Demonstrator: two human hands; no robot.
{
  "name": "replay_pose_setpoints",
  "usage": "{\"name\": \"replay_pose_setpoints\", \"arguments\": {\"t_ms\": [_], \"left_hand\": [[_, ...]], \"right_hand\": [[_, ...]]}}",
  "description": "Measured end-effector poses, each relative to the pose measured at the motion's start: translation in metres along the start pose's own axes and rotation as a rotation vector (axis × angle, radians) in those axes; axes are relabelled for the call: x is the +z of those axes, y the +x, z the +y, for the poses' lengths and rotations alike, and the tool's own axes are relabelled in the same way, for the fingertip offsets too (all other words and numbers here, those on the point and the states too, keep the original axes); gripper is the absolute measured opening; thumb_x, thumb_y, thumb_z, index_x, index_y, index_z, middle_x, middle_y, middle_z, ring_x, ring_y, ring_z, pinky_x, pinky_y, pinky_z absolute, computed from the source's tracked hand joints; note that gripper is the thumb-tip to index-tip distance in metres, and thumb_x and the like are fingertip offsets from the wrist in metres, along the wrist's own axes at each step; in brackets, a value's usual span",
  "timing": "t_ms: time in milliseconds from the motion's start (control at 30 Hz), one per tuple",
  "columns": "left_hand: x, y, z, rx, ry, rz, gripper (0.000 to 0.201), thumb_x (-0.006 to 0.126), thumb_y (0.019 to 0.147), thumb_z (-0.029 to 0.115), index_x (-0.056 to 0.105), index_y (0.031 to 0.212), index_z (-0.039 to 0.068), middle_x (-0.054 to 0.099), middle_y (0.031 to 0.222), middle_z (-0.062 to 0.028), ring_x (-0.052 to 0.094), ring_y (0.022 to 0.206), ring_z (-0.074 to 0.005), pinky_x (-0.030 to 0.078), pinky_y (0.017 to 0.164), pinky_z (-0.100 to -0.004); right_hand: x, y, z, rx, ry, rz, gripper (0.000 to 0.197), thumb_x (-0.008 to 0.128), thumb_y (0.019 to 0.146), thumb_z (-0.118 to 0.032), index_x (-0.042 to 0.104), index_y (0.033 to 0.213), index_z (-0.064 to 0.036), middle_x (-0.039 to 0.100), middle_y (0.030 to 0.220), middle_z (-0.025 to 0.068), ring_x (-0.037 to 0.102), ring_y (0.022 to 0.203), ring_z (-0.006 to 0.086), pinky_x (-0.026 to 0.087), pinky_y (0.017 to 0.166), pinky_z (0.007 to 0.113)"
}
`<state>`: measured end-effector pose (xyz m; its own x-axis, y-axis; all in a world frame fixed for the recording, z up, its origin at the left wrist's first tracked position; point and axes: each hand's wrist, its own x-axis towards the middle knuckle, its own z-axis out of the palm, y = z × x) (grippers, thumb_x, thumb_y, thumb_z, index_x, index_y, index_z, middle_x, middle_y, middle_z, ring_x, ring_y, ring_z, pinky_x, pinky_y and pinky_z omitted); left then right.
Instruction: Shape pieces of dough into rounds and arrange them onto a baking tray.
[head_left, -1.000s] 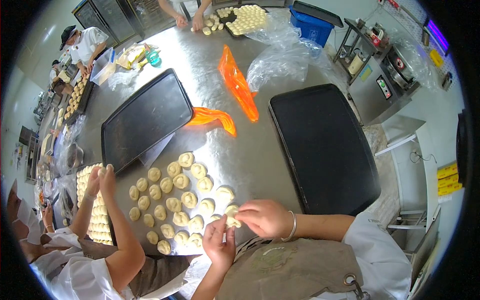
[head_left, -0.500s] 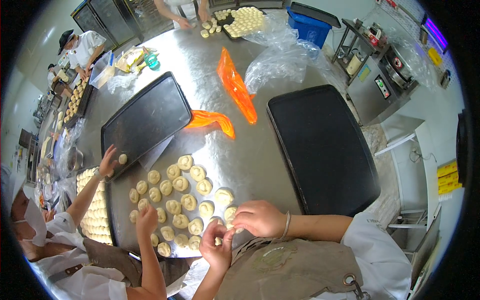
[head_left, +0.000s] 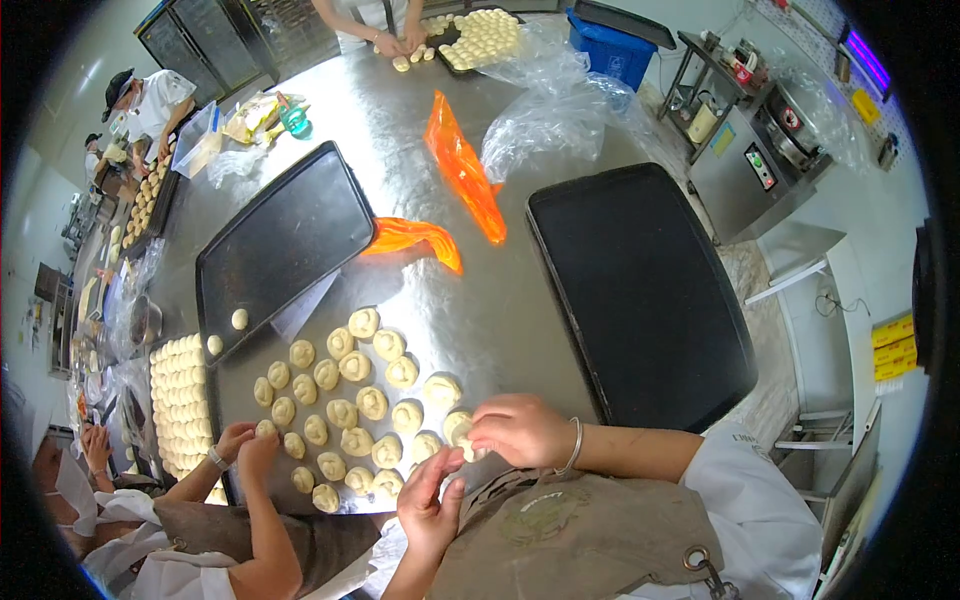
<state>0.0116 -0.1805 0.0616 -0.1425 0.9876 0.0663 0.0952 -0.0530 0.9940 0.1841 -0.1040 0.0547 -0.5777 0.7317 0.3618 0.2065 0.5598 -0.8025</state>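
My right hand (head_left: 520, 432), a metal bangle at its wrist, pinches a pale dough piece (head_left: 460, 430) above the near edge of the steel table. Just left of it, my left hand (head_left: 430, 505) has thumb and fingers apart. Its fingertips come close to the underside of that dough; whether they touch is unclear. Rows of shaped dough rounds (head_left: 371, 404), with folded or ringed tops, lie on the table beyond and left of my hands. A co-worker's two hands (head_left: 245, 450) at the left are closed around another dough piece (head_left: 265, 429).
One black baking tray (head_left: 640, 300) lies to my right. A second black tray (head_left: 285, 240), farther left, carries two dough balls. Orange plastic bags (head_left: 465, 170) and clear plastic sheeting (head_left: 550, 115) lie beyond. Packed dough balls (head_left: 180, 400) fill a tray beside the co-worker at left.
My left hand has parted from its pinch and dropped slightly, while my right keeps the dough. The co-worker's hand has come back from the left tray, where a second dough ball now shows.
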Motion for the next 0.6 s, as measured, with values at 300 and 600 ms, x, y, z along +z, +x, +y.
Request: {"name": "replay_pose_setpoints", "arguments": {"t_ms": [300, 600], "left_hand": [[0.003, 0.015, 0.011, 0.387, 0.489, 0.009, 0.023, 0.068, 0.06, -0.008, 0.06, 0.075, 0.006, 0.063, 0.077, -0.006, 0.056, 0.067, -0.0191, 0.043, 0.062, -0.028], [0.012, 0.013, 0.009, 0.5, 0.473, -0.061, 0.021, 0.073, 0.066, 0.004, 0.062, 0.085, 0.003, 0.06, 0.078, -0.0068, 0.054, 0.069, -0.0216, 0.043, 0.064, -0.0299]], "right_hand": [[-0.001, 0.003, -0.018, 0.005, 0.044, 0.037, 0.014, 0.062, 0.073, -0.004, 0.06, 0.087, -0.0042, 0.058, 0.082, 0.009, 0.057, 0.071, 0.0267, 0.046, 0.06, 0.035], [-0.003, -0.002, -0.018, -0.035, 0.168, 0.202, 0.017, 0.068, 0.069, -0.002, 0.058, 0.083, -0.0023, 0.06, 0.081, 0.0093, 0.058, 0.069, 0.025, 0.046, 0.06, 0.031]]}}
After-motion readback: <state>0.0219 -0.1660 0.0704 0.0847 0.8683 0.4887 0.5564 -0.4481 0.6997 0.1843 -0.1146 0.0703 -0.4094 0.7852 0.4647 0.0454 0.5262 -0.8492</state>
